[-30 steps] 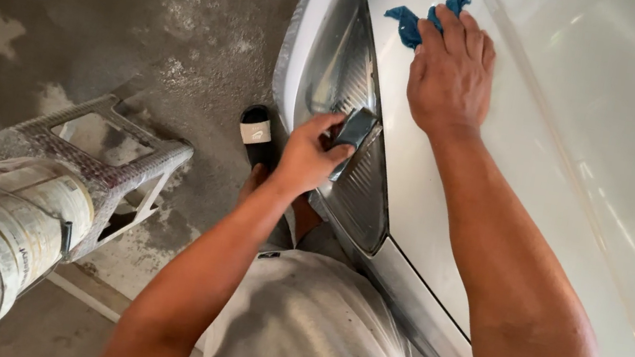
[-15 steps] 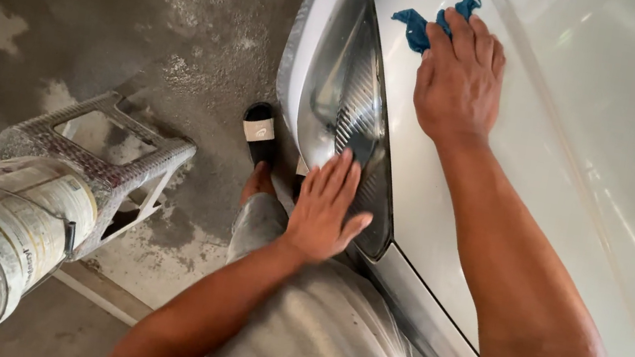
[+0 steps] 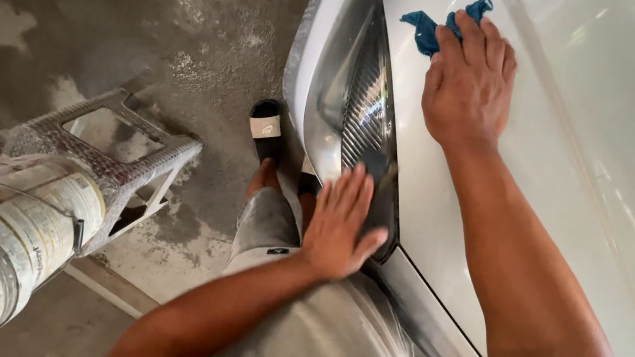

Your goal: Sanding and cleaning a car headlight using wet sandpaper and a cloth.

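Pressing my left hand flat, fingers spread, against the lower end of the headlight, I judged its lens rigid, slick and scratch-prone. My right hand held the blue cloth down on the silver car body; soft, limp, easily bunched anywhere.

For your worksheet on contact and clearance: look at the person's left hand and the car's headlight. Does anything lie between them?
Nothing visible does. The left hand lies flat, fingers spread, directly on the lower end of the headlight. The blue cloth is elsewhere, under the right hand on the white car body.
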